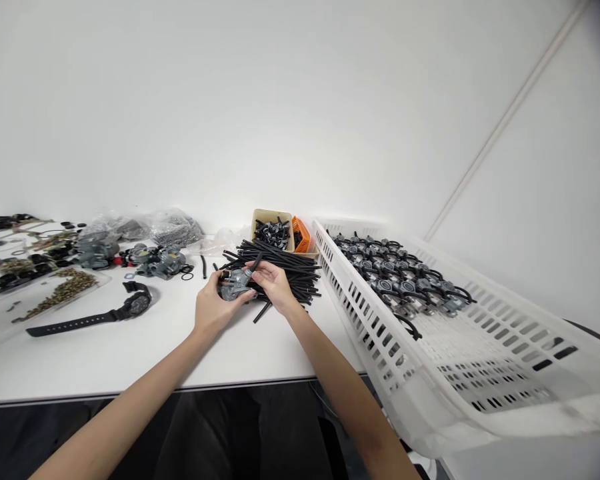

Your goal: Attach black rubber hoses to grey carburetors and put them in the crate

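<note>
My left hand (213,307) is closed around a small grey metal part (233,285), held just above the white table (130,347). My right hand (275,283) pinches a short black tube (254,264) whose end meets the top of that part. Both hands hover at the near edge of a pile of black tubes (285,270).
A white slotted basket (460,360) with rows of finished grey parts (395,273) stands at the right. Small bins (280,230) sit behind the tubes. A black wristwatch (105,313), loose grey parts (155,260), plastic bags (175,227) and trays of small pieces (55,293) lie at the left.
</note>
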Motion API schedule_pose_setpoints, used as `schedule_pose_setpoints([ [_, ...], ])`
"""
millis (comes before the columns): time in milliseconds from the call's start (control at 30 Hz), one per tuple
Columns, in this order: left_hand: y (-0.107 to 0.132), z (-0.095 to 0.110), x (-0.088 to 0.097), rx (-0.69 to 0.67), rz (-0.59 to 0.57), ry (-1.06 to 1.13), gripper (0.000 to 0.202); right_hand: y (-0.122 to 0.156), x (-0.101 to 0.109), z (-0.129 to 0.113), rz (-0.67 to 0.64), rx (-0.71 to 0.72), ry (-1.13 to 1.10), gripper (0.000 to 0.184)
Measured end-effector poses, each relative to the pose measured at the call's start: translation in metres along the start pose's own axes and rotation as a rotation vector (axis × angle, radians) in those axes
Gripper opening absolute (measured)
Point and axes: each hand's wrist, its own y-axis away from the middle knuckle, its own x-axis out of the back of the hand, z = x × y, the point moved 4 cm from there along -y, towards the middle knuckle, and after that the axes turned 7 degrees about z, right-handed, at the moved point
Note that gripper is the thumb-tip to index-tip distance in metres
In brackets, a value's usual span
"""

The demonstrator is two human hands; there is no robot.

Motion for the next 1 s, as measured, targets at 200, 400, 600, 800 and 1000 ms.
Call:
schedule_pose_setpoints([
  [200, 0.0005, -0.0005, 0.0005, -0.008, -0.004, -0.007, 0.066, 0.0014, -0.0016, -0.0048, 0.000, 0.012, 0.033, 0.034],
  [400, 0.0010, -0.0006, 0.0001, -0.005, -0.004, -0.003, 0.065, 0.0024, -0.0024, -0.0061, 0.016, 0.020, 0.039, 0.032],
  [600, 0.0010, 0.0007, -0.0001, -0.029, 0.004, -0.017, 0.065, 0.0007, -0.0013, -0.0024, 0.062, 0.006, 0.029, 0.034],
  [800, 0.0014, 0.0011, -0.0001, -0.059, 0.002, -0.041, 0.066, 0.0025, -0.0034, -0.0013, 0.076, 0.004, 0.034, 0.037],
  [1000, 0.0027, 0.0015, -0.0006, -0.093, -0.015, -0.047, 0.066, 0.0032, -0.0056, -0.0012, 0.023, 0.017, 0.076, 0.029],
])
